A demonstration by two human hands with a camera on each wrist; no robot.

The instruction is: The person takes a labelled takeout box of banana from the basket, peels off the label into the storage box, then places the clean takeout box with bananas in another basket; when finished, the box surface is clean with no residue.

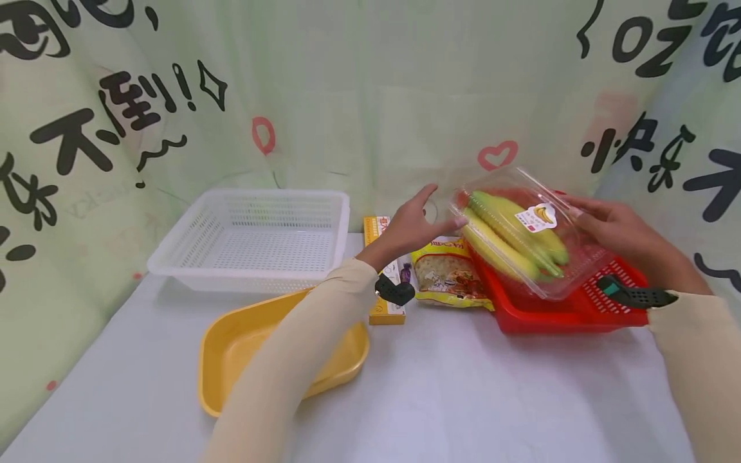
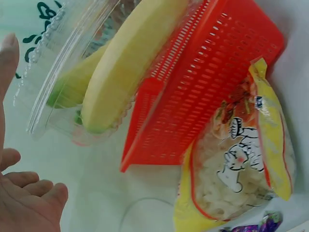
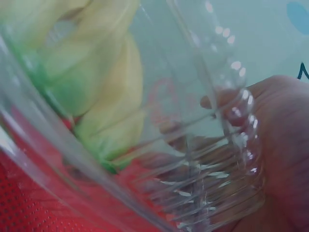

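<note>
A clear plastic clamshell box (image 1: pixel 564 273) is tilted above the red basket (image 1: pixel 521 319), with yellow-green bananas (image 1: pixel 503 235) inside and a white label on its lid. My right hand (image 1: pixel 622 235) grips the box by its right end. In the right wrist view, fingers (image 3: pixel 224 104) show through the box's ribbed clear wall. My left hand (image 1: pixel 408 225) is at the box's left side, thumb and fingers spread. In the left wrist view a gap shows between that hand (image 2: pixel 29 203) and the box (image 2: pixel 53 82).
Left of the red basket lie a yellow snack bag (image 1: pixel 451 276), a small purple-wrapped item (image 1: pixel 406 273) and a yellow-and-white carton (image 1: pixel 386 315). A white basket (image 1: pixel 249 280) stands at the back left. The yellow tray (image 1: pixel 231 347) sits in front, partly behind my left sleeve. A printed curtain (image 1: pixel 405 96) hangs behind.
</note>
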